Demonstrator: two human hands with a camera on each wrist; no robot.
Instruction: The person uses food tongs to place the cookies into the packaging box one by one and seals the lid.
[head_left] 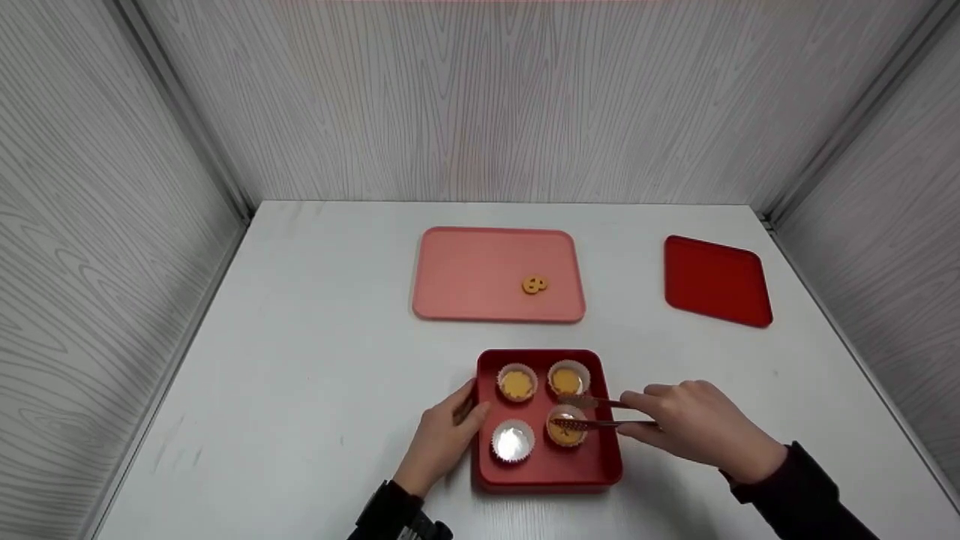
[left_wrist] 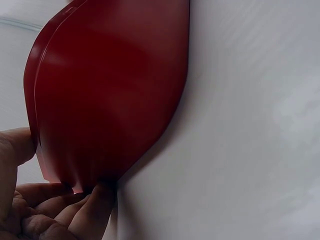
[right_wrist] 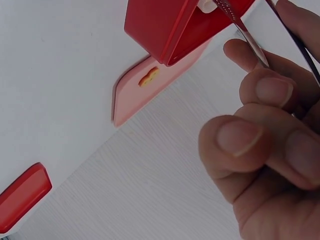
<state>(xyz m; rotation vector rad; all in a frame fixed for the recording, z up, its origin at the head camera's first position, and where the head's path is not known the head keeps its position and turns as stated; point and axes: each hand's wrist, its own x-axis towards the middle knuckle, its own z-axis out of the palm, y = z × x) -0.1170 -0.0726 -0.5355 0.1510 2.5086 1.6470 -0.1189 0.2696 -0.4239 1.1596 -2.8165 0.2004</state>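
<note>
Hands pinching, left [head_left: 441, 435] on red box [head_left: 544, 474], right [head_left: 686, 421] on tongs [head_left: 604, 424], yellow piece [head_left: 565, 437] beneath partly hidden, perhaps gripped.

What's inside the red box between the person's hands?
Four cups: three hold yellow pieces; the near-left one shows only its shiny inside. Tongs hide part of the near-right piece.

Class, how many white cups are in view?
4, all in the box: far-left cup, far-right cup, near-left cup, and near-right cup, partly covered by the tongs.
</note>
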